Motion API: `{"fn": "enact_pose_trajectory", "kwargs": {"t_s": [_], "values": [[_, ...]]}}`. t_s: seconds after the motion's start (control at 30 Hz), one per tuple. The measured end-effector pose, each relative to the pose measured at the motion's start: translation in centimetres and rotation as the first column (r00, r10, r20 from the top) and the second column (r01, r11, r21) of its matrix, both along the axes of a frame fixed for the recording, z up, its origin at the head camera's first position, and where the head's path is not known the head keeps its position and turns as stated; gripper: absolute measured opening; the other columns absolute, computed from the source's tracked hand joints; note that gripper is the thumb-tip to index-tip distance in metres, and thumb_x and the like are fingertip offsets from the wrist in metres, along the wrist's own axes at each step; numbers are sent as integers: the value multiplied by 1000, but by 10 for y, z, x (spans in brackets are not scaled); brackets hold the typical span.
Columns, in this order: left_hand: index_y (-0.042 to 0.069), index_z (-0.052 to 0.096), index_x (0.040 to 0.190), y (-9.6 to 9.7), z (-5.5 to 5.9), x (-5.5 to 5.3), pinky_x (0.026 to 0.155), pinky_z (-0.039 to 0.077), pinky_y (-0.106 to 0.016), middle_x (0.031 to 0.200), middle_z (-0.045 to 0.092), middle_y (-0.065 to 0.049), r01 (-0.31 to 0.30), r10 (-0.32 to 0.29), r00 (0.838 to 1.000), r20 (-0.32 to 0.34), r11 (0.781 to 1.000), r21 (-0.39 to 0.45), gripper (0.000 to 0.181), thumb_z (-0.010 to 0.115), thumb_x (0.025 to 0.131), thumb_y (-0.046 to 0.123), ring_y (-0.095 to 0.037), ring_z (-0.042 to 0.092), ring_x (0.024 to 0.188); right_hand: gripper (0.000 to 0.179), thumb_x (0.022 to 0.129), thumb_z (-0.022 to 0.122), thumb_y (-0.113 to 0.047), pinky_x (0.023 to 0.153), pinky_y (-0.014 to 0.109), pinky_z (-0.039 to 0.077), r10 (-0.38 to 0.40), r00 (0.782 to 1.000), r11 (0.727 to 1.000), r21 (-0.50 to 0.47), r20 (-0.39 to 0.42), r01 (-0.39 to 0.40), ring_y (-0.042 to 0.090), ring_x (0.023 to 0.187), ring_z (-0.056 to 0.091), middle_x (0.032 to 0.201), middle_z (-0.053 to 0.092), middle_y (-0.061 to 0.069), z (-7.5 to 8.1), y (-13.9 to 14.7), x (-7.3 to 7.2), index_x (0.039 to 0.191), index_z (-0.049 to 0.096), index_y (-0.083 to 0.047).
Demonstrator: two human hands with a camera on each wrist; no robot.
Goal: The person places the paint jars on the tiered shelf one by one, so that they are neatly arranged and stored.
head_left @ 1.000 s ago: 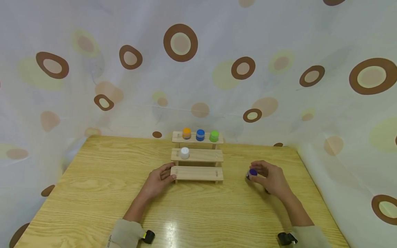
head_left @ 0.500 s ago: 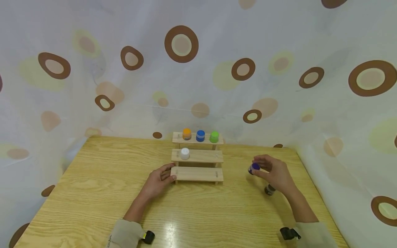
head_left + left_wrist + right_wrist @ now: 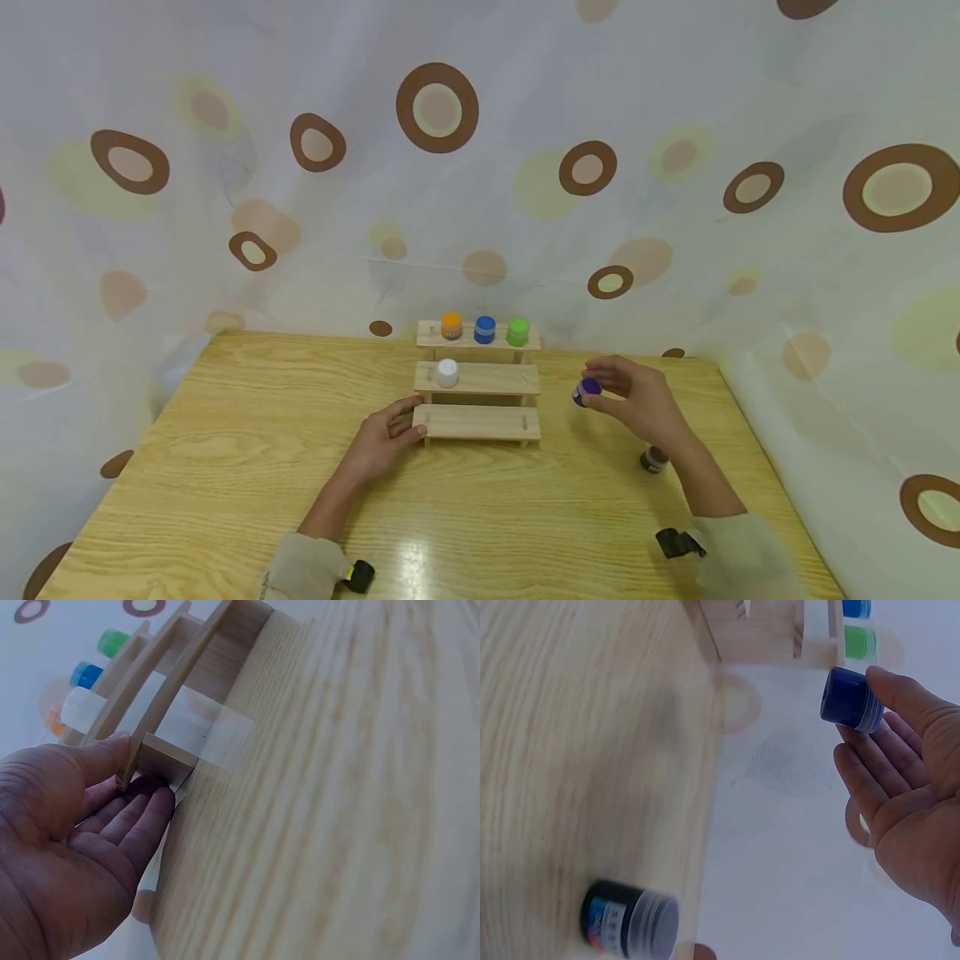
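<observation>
My right hand (image 3: pixel 647 407) pinches a dark purple-blue paint jar (image 3: pixel 845 697) between thumb and fingers, lifted off the table to the right of the rack. A three-step wooden rack (image 3: pixel 480 422) stands at the table's middle. With thumb on top and fingers underneath, my left hand (image 3: pixel 82 840) grips the left end of its lowest step. Orange (image 3: pixel 452 326), blue (image 3: pixel 485 330) and green (image 3: pixel 518 332) jars line the top step. On the middle step, a white jar (image 3: pixel 447 373) sits at the left; the lowest step bears no jar.
A black paint jar (image 3: pixel 630 921) stands on the wooden table (image 3: pixel 480 517) below my right wrist. Behind and at the sides hangs a pale cloth (image 3: pixel 517 108) patterned with brown rings.
My right hand has raised the purple-blue jar and carried it left and farther back, uncovering the black jar. My left hand has stayed at the rack.
</observation>
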State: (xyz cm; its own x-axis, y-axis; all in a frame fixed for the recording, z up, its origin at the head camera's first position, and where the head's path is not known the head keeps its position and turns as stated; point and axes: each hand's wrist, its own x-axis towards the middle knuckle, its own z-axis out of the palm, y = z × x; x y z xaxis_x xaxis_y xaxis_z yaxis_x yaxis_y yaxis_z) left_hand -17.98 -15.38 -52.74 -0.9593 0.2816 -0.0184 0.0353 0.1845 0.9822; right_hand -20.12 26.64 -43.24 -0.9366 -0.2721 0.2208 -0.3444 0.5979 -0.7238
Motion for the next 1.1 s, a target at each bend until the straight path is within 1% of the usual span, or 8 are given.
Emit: {"fn": "enact_pose_trajectory", "kwargs": {"t_s": [0.1, 0.27, 0.47, 0.6, 0.67, 0.9, 1.1], "values": [[2, 46, 158, 0, -1, 0, 102, 58, -36, 159, 45, -27, -2, 2, 1000, 0, 1000, -8, 57, 67, 106, 10, -42, 55, 140, 44, 93, 85, -13, 99, 50, 59, 31, 999, 999, -8, -19, -32, 33, 115, 73, 126, 75, 12, 4, -12, -5, 134, 69, -9], [4, 48, 158, -1, 0, -1, 102, 59, -39, 159, 46, -27, -25, 25, 1000, 0, 999, -25, 57, 68, 105, 11, -43, 55, 139, 43, 92, 86, -13, 98, 51, 60, 78, 996, 996, -30, -41, -79, 29, 114, 74, 125, 75, 8, 12, -36, -16, 132, 70, -12], [4, 49, 157, 0, 0, -2, 103, 58, -42, 160, 43, -28, -28, 28, 1000, -1, 999, -34, 56, 68, 105, 10, -45, 55, 138, 44, 91, 86, -13, 97, 52, 60, 111, 993, 993, -33, -48, -112, 29, 112, 75, 122, 76, 9, 17, -59, -26, 132, 70, -9], [3, 49, 157, -1, -1, -2, 102, 59, -42, 159, 44, -29, -24, 24, 1000, -5, 999, -27, 56, 68, 105, 9, -45, 56, 138, 42, 91, 87, -13, 97, 50, 61, 132, 990, 991, -35, -41, -133, 29, 112, 75, 120, 77, 8, 20, -73, -30, 130, 71, -9], [3, 49, 157, 0, 0, -1, 102, 59, -42, 158, 46, -29, -19, 19, 1000, -7, 1000, -23, 55, 67, 105, 9, -45, 57, 137, 42, 91, 87, -13, 97, 49, 61, 138, 990, 990, -31, -28, -139, 29, 112, 75, 119, 76, 8, 20, -79, -32, 129, 71, -9], [4, 50, 156, -2, -1, -2, 101, 59, -40, 158, 47, -28, -28, 27, 1000, -11, 999, -29, 55, 68, 105, 9, -43, 58, 137, 43, 90, 87, -12, 100, 52, 59, 158, 987, 987, -36, 29, -157, 29, 113, 74, 121, 76, 10, 17, -101, -38, 130, 71, -6], [3, 48, 157, -1, -1, -2, 102, 59, -41, 160, 43, -28, -10, 10, 1000, -8, 1000, -20, 56, 68, 105, 10, -43, 57, 138, 45, 90, 87, -9, 100, 48, 60, 157, 987, 987, -45, 33, -155, 28, 112, 74, 119, 76, 11, 13, -115, -45, 130, 70, -1]]}}
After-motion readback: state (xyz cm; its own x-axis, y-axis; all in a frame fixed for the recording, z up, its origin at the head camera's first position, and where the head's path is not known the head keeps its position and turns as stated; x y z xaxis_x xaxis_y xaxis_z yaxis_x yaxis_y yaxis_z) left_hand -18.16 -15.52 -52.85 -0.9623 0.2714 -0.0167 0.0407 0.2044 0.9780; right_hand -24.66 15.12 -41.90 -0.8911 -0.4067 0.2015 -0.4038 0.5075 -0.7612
